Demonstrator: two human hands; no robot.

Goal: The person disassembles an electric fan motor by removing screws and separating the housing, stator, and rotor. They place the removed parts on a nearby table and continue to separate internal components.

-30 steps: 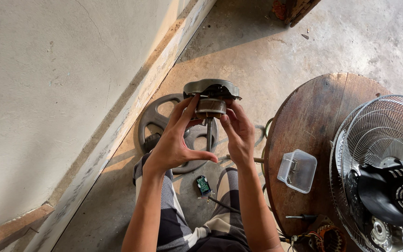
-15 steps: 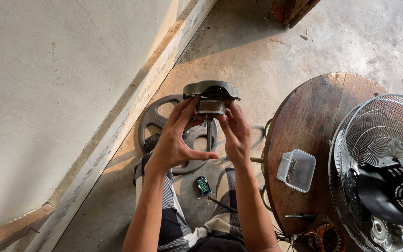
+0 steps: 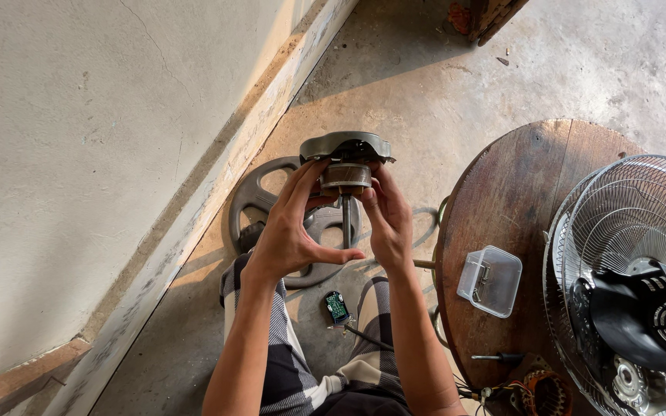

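Observation:
I hold a fan motor part (image 3: 346, 158) up in front of me with both hands: a grey metal end cover on top, a brown rotor drum under it and a steel shaft pointing down. My left hand (image 3: 290, 227) grips the drum from the left, its thumb stretched out beneath the shaft. My right hand (image 3: 389, 219) holds the drum's right side with the fingertips. Below the hands, a small green circuit board (image 3: 337, 306) on a black wire lies between my knees.
A round wooden table (image 3: 514, 200) at right carries a clear plastic box (image 3: 491, 281) with small parts, a screwdriver (image 3: 496, 358), a copper-wound stator (image 3: 543, 393) and a fan with wire guard (image 3: 632, 285). A black weight plate (image 3: 264, 196) lies on the concrete floor by the wall.
The motor part and both hands have shifted slightly left; the fingers have adjusted a little on the drum. Nothing else moved.

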